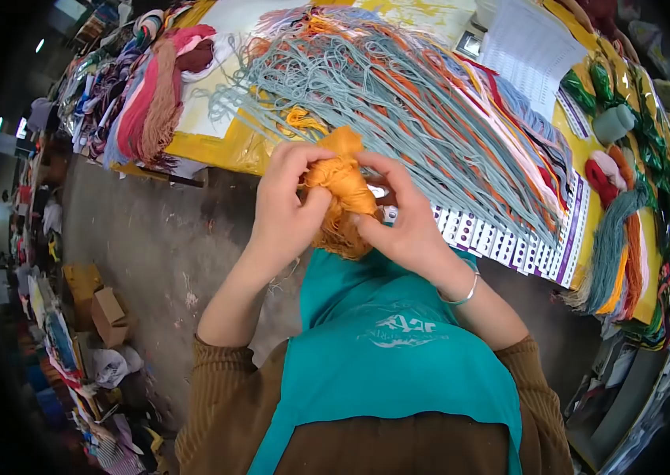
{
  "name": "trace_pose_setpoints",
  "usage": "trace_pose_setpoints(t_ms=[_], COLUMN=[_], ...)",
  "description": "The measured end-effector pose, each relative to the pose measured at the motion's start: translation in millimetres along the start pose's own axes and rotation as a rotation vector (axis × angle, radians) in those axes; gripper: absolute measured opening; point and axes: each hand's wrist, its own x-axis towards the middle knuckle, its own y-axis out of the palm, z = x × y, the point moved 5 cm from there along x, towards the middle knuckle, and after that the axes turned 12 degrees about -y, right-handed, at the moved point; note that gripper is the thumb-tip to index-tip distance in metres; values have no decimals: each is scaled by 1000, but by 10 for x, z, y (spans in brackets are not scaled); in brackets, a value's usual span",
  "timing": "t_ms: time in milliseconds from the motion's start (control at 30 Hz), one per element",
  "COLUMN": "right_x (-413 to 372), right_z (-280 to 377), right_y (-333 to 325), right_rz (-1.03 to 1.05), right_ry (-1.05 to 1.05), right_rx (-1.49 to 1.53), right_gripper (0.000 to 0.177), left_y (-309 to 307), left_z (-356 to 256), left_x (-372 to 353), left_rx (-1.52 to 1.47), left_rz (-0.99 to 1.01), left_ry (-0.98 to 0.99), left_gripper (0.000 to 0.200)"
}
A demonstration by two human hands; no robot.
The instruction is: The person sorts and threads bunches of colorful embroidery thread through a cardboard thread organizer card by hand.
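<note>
Between my two hands is a bunched skein of orange-yellow thread (341,186), held up in front of the teal apron (398,356). My left hand (291,194) grips its left side, thumb pressed on the front and fingers curled over the top. From the other side my right hand (408,214) holds it, index finger near the top and thumb low on the bundle. Loose strand ends hang at the bottom. Just beyond lies a wide spread of grey-blue, orange and pink threads (398,103) on the table.
White cards with rows of dark holes (501,241) lie under the threads at the table's near edge. Red and tan skeins (161,103) hang at the left. On the right are a spool (614,124), more skeins and a printed sheet (529,55). Cardboard boxes (109,317) stand on the floor.
</note>
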Motion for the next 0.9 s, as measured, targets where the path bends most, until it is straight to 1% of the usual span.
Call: trace_pose_setpoints(t_ms=[100,167,233,267,300,333,367,400,433,500,533,667,767,800,900], right_x=[136,211,298,344,385,412,439,483,510,570,587,649,634,641,708], right_z=[282,315,291,310,316,322,318,323,318,319,355,578,610,629,566], right_y=[-36,46,84,92,115,139,172,199,240,327,387,417,486,505,586], right_rz=[9,93,171,101,112,124,137,123,152,209,173,103,90,100,80], right_ry=[-522,-599,-636,-704,-709,-713,-716,-798,-795,-790,-822,-778,-731,-706,-657], right_rx=[-570,-617,-635,-653,-665,-674,-680,-683,-683,-679,-698,-512,-421,-414,-257], right_gripper=[60,51,45,35,33,31,30,23,23,25,22,28,29,29,27], left_y=[-69,-73,-86,-99,-123,-155,-174,-186,-189,-226,-260,-468,-631,-656,-761], left_z=[-11,-41,20,70,101,85,13,-54,-90,52,121,77,262,315,407], left_x=[52,73,73,58,56,60,68,68,71,108,128,178,140,125,120], left_rx=[36,71,-41,-96,-149,-126,-43,41,125,74,50,-18,-215,-315,-631], left_rz=[-1,35,70,68,66,108,109,111,109,126,134,122,215,192,165], left_ry=[1,23,-35,-75,-119,-137,-92,-51,-10,-100,-145,18,-103,-197,-294], left_gripper=[33,32,28,27,27,28,28,29,30,30,31,28,24,20,20])
